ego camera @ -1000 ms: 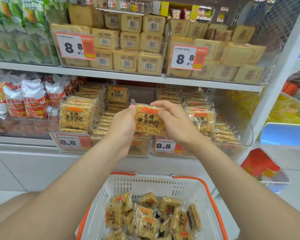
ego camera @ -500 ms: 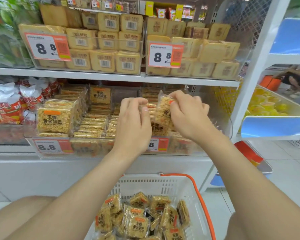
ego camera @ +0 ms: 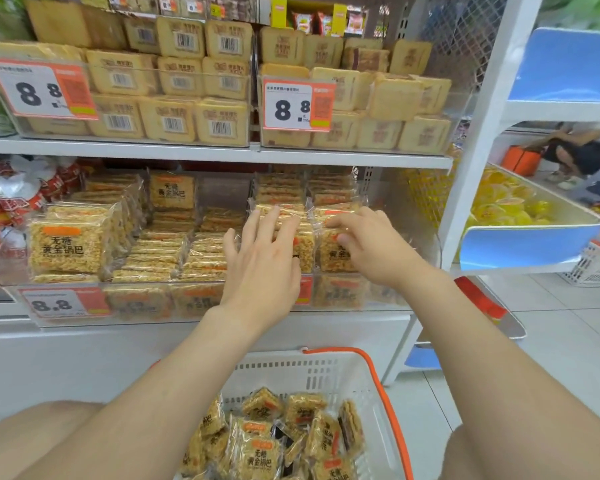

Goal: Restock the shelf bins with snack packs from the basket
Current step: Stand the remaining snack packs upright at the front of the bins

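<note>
A white basket point(ego camera: 326, 375) with an orange rim sits low in front of me and holds several golden rice-crisp snack packs point(ego camera: 260, 452). On the middle shelf, two clear bins point(ego camera: 340, 296) hold rows of the same packs. My left hand point(ego camera: 262, 261) reaches into the right bin, its fingers straight and spread against the stacked packs. My right hand point(ego camera: 371, 244) pinches the top of an upright snack pack point(ego camera: 336, 258) at the front of that bin, thumb on its face and fingers over its edge.
The left bin point(ego camera: 66, 303) carries an 8.8 price tag, with one pack upright at its front. The upper shelf point(ego camera: 187, 147) holds yellow cake packs. Red-and-white bags point(ego camera: 7, 202) lie at the left. To the right are a white shelf post point(ego camera: 475, 168), a blue tray point(ego camera: 520, 244) and a crouching person point(ego camera: 582, 154).
Both hands moved forward from holding one pack in the air to the right bin. The pack now stands upright in the bin, and my left hand has let go and spread open.
</note>
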